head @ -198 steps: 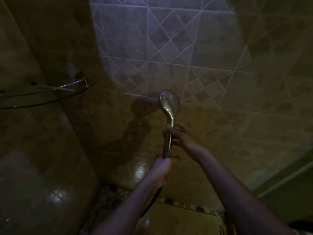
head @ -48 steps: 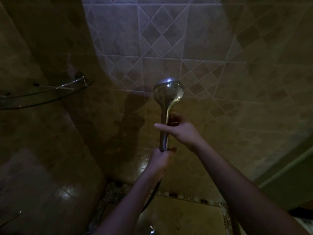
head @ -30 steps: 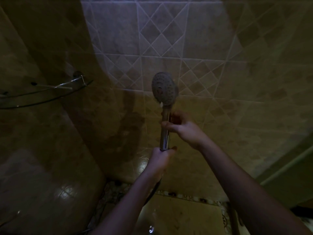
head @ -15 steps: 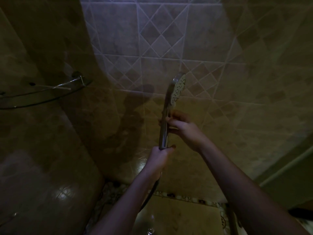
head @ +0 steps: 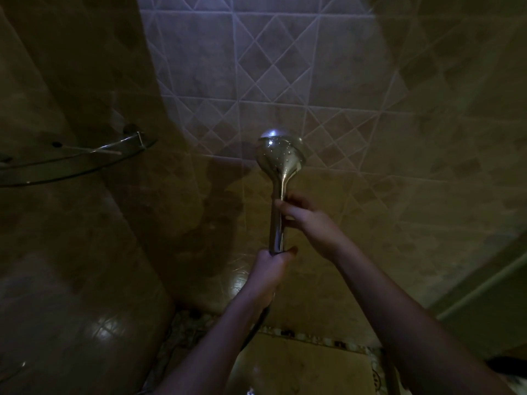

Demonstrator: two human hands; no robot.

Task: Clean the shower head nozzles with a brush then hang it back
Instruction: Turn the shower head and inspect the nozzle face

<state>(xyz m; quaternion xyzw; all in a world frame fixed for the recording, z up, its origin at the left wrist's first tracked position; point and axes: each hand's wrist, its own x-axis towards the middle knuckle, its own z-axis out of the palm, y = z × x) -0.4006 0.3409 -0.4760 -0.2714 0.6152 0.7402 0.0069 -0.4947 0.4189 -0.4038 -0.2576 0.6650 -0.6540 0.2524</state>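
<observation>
A chrome shower head (head: 281,156) stands upright in the middle of the dim shower stall, its wet shiny back turned to me and its nozzle face hidden. My left hand (head: 271,266) grips the bottom of the handle where the dark hose (head: 258,326) leaves it. My right hand (head: 306,220) is wrapped around the handle higher up, just below the neck. No brush is in view.
A curved glass corner shelf (head: 71,161) with a metal rail juts from the left wall at head height. Tiled walls (head: 370,109) close in ahead and to the right. The wet floor (head: 299,366) with a pebble border lies below.
The shower head has been rotated about its handle: the nozzle face showed a second ago, then its edge, and the chrome back faces me now. Both hands kept their grips.
</observation>
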